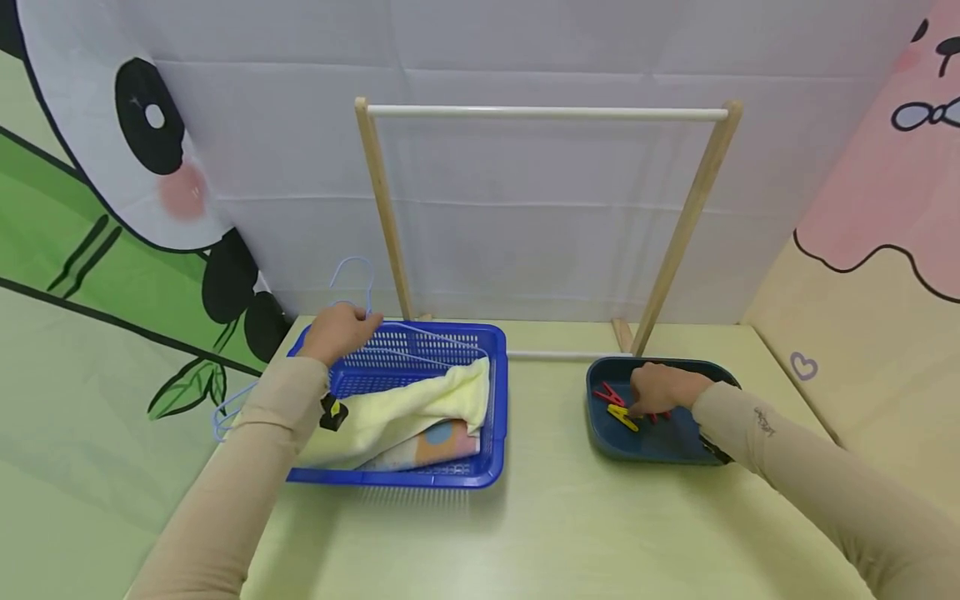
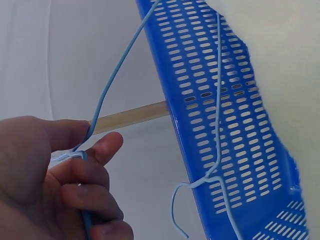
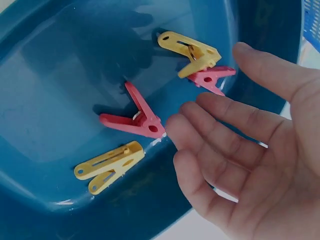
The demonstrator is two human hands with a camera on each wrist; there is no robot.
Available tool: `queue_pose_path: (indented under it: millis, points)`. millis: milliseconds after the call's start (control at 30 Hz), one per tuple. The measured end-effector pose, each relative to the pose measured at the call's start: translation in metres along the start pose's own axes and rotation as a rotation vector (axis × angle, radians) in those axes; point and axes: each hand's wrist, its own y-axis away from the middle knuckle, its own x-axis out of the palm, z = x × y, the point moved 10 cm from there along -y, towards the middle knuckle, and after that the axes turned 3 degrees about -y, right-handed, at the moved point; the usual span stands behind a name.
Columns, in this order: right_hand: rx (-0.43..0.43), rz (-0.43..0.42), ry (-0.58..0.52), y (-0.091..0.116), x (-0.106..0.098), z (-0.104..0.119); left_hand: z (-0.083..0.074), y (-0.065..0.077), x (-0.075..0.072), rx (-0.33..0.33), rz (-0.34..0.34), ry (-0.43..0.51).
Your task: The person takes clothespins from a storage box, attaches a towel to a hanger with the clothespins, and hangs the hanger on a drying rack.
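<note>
My left hand grips a light blue wire hanger near its neck, over the far left of a blue perforated basket. A second light blue hanger lies over the basket's slotted wall. In that basket a pale yellow towel lies on a patterned cloth. My right hand reaches into a dark teal basin with its fingers extended, holding nothing. Its fingertips are close to a red clothespin. Two yellow clothespins and another red clothespin lie there too.
Behind the basket and basin stands a wooden rack with a white top bar. More blue hanger wire sticks out left of the basket. A printed fabric backdrop closes off the back of the pale table.
</note>
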Motion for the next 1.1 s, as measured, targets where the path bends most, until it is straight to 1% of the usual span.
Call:
queue_pose_path:
  millis: [100, 200, 333, 500, 833, 967, 1100]
  points:
    - [0.012, 0.019, -0.012, -0.002, 0.005, 0.001, -0.004, 0.001, -0.003, 0.031, -0.013, -0.007]
    - [0.030, 0.042, -0.018, -0.005, 0.010, 0.000, -0.006, 0.002, -0.005, 0.047, -0.019, 0.002]
    - [0.054, 0.066, -0.016, -0.008, 0.016, -0.003, -0.008, 0.003, -0.006, 0.061, -0.010, 0.025]
    - [0.062, 0.075, -0.015, -0.011, 0.020, -0.004, -0.014, 0.004, -0.009, 0.088, 0.002, 0.047]
    - [0.013, 0.069, -0.006, -0.014, 0.026, 0.001, -0.024, 0.005, -0.013, 0.138, -0.022, 0.066]
    - [-0.002, 0.064, 0.010, -0.014, 0.027, 0.004, -0.027, 0.007, -0.015, 0.139, -0.019, 0.083]
    - [0.010, 0.071, 0.012, -0.014, 0.026, 0.004, -0.027, 0.011, -0.021, 0.124, -0.015, 0.112]
